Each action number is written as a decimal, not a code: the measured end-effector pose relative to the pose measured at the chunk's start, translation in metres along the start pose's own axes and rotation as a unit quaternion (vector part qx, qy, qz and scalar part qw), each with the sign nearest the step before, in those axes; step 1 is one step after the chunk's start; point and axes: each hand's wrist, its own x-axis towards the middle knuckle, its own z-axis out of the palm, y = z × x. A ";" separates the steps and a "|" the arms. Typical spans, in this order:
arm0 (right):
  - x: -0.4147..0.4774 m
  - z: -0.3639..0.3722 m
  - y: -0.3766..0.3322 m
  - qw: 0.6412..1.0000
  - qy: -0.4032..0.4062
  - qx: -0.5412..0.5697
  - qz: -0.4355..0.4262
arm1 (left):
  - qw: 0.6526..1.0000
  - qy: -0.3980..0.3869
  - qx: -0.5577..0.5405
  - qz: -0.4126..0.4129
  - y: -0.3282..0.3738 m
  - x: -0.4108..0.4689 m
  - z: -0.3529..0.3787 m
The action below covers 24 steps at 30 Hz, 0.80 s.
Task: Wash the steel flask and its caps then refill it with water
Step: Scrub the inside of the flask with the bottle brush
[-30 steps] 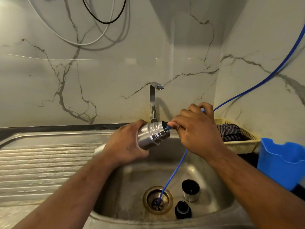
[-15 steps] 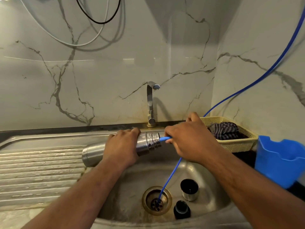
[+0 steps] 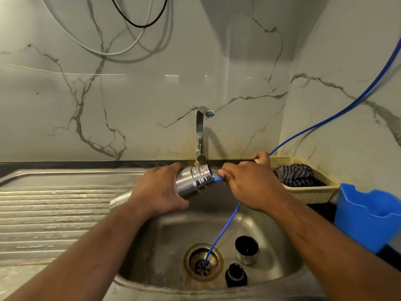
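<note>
The flask (image 3: 195,181) I hold is mirror-bright silver; the tube (image 3: 223,231) I pinch, bright blue. Wall (image 3: 130,94): white marble, grey veins. Basket (image 3: 314,193): cream lattice; cloth (image 3: 297,174) in it dark with pale stripes. Container (image 3: 368,216): blue. Larger cap (image 3: 246,250): silver, black inside; smaller cap (image 3: 235,275): black. Drain ring (image 3: 188,262): brass.

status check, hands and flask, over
Left hand grips steel flask, tilted over sink. Right hand pinches blue tube at flask mouth. Steel cap, black cap in sink by drain.
</note>
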 end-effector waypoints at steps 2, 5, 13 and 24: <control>-0.002 -0.002 -0.001 1.000 -0.013 0.013 -0.015 | 0.999 0.017 0.025 -0.019 0.003 -0.001 0.003; -0.005 -0.006 -0.003 0.998 -0.014 0.005 -0.056 | 0.998 0.018 0.053 -0.040 0.006 -0.001 0.008; 0.000 -0.001 0.005 0.990 0.129 -0.041 -0.041 | 0.992 0.039 0.115 0.032 0.016 0.003 0.014; 0.001 0.009 -0.002 0.997 0.024 0.068 -0.013 | 0.995 0.068 0.061 -0.048 0.003 -0.002 0.010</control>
